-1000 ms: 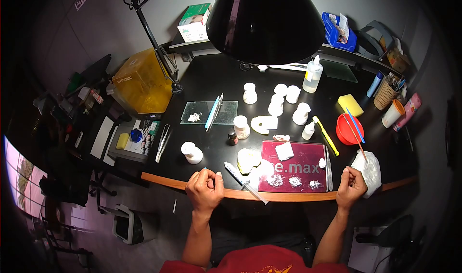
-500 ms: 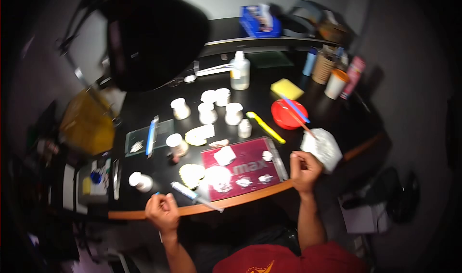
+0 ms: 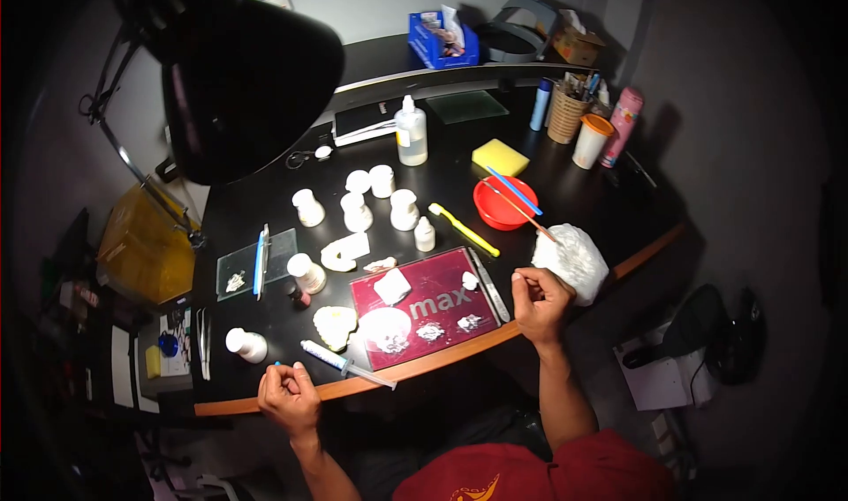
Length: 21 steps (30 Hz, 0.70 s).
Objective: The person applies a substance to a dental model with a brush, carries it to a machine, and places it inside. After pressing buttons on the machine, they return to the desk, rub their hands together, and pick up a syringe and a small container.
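Observation:
My left hand (image 3: 289, 397) is closed at the desk's front edge, with a tiny blue tip showing above its fingers; the rest of what it holds is hidden. Just right of it lies a syringe (image 3: 344, 362). My right hand (image 3: 541, 300) is closed over the front edge, beside a crumpled white tissue (image 3: 572, 258); its fingertips are pressed together and I cannot make out anything in them. Between the hands, a dark red slab (image 3: 433, 324) bears small heaps of white powder and a white block (image 3: 391, 286). A plaster model (image 3: 336, 327) sits left of the slab.
Several white jars (image 3: 356, 212) stand mid-desk near a clear bottle (image 3: 412, 135). A red bowl (image 3: 500, 208) with brushes across it, a yellow sponge (image 3: 500, 158) and a yellow toothbrush (image 3: 465, 230) lie to the right. A black lamp (image 3: 252, 86) hangs at upper left.
The view has shifted slightly and become sharper, so the desk things appear further left. Both hands remain closed in nearly the same places.

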### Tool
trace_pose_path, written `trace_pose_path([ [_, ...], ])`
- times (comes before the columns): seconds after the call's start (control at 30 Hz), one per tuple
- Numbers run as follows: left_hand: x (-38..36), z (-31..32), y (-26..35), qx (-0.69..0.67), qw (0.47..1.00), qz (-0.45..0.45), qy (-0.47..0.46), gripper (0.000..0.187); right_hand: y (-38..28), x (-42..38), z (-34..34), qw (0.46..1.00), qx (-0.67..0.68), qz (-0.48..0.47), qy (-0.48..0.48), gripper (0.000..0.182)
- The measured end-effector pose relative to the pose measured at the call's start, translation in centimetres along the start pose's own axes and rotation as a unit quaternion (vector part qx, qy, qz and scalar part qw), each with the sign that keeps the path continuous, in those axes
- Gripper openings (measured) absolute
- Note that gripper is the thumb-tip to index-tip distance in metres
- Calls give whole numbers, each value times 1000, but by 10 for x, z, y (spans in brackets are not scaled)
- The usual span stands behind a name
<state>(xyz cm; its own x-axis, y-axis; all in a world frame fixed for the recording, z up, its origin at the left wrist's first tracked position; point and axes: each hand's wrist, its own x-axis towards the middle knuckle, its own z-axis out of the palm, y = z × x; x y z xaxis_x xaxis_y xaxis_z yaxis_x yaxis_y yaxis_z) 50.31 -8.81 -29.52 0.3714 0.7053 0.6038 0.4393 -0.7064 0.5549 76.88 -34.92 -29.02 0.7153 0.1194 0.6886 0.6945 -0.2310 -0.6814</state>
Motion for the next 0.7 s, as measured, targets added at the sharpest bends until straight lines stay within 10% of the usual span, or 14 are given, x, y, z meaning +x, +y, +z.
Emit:
trace_pose_path([
  [0.7, 2, -3, 0, 3, 1000, 6, 8, 23, 8, -4, 2, 1000, -12, 15, -6, 2],
])
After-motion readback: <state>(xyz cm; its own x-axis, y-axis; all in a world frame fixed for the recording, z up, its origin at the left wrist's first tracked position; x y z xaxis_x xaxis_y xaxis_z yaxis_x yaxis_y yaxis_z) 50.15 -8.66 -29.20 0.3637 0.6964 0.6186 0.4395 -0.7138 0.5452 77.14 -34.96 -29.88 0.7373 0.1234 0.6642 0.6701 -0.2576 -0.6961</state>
